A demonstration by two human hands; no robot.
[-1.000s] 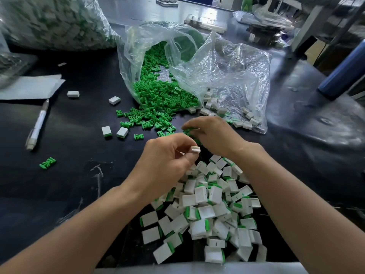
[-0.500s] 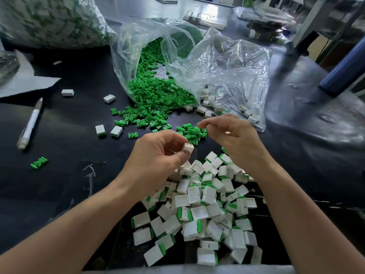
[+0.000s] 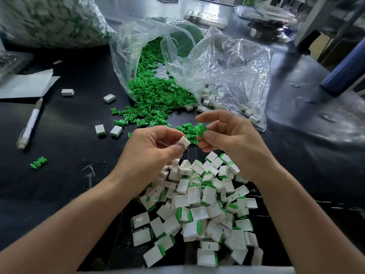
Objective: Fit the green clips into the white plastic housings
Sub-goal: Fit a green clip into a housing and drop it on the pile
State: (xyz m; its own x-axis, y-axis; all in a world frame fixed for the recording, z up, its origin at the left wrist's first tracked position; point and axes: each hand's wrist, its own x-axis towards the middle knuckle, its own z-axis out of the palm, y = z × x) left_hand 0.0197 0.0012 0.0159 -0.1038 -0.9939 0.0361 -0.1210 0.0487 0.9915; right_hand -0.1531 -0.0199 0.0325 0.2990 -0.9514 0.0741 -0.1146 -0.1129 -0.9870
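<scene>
Right hand (image 3: 227,135) lifted with green clip (image 3: 201,129), left hand (image 3: 154,147) pinching white housing (image 3: 184,142)

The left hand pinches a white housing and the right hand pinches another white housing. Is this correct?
Not quite. The left hand does pinch a white housing, but the right hand pinches a green clip, not another housing. The head view shows it.
</scene>
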